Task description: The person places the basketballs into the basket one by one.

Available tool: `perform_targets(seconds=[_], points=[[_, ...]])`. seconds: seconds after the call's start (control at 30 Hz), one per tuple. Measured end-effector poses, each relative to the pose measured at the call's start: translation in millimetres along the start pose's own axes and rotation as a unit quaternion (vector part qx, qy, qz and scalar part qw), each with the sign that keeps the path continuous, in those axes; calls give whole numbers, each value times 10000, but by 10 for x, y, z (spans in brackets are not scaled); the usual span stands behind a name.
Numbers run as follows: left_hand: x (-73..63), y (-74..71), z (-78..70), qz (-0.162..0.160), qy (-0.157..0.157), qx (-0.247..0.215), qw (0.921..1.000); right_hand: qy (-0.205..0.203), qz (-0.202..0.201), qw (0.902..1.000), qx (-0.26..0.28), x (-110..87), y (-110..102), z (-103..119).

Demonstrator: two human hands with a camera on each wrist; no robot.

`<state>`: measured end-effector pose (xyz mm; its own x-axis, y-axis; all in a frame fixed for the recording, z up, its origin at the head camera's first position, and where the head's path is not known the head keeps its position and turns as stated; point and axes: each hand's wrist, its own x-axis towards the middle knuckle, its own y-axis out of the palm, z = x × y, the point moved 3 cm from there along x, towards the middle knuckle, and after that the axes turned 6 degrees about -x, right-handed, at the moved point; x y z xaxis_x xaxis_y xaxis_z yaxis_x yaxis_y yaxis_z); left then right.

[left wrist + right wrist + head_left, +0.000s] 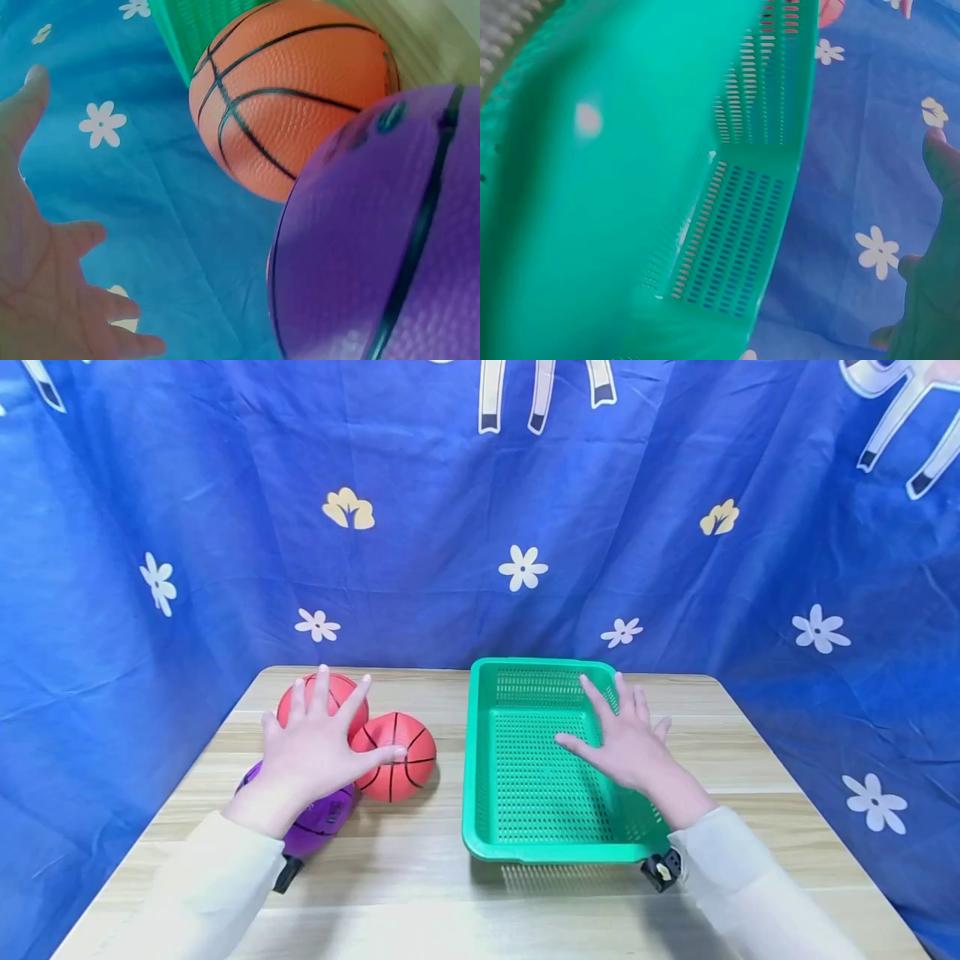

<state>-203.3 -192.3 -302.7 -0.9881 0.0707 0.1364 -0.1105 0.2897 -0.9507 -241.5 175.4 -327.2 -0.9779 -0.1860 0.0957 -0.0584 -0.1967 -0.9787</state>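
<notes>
Nearest us we see two pale sleeves (217,893) on either side of a wooden table (420,902). The left hand (311,752) hovers above the balls with its fingers spread and its thumb out; in the left wrist view we find it apart from them. Beneath its wrist sits the purple ball (322,827), the closest of the three. Slightly beyond and to its right is the front red ball (397,739); we cannot tell whether these two touch. The right hand (633,743), fingers spread too, hangs over the right side of the green basket (474,760). Farther off, partly behind the left fingers, we see the rear red ball (341,693), then the blue cloth (420,593) printed with white flowers.
</notes>
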Motion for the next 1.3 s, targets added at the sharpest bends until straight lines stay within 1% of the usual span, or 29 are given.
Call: perform_targets(seconds=[0.17,0.43,0.7,0.97,1.13,1.3], points=[[-7,-95,63,-42,-41,-75,10000,39,-148,9998,103,0,-112,-80],[-33,-270,245,-331,-160,-127,9992,168,-380,9988,274,-16,-246,-239],[-96,-389,429,-362,-249,-275,9987,319,-497,9974,423,-65,-351,-399],[-179,-463,694,-285,-430,-232,9984,472,-628,9950,612,-94,-333,-636],[-240,-489,842,-389,-508,-309,9975,575,-697,9931,747,-125,-295,-794],[-297,-465,1014,-456,-565,-498,9961,564,-791,9909,931,-148,-248,-933]])
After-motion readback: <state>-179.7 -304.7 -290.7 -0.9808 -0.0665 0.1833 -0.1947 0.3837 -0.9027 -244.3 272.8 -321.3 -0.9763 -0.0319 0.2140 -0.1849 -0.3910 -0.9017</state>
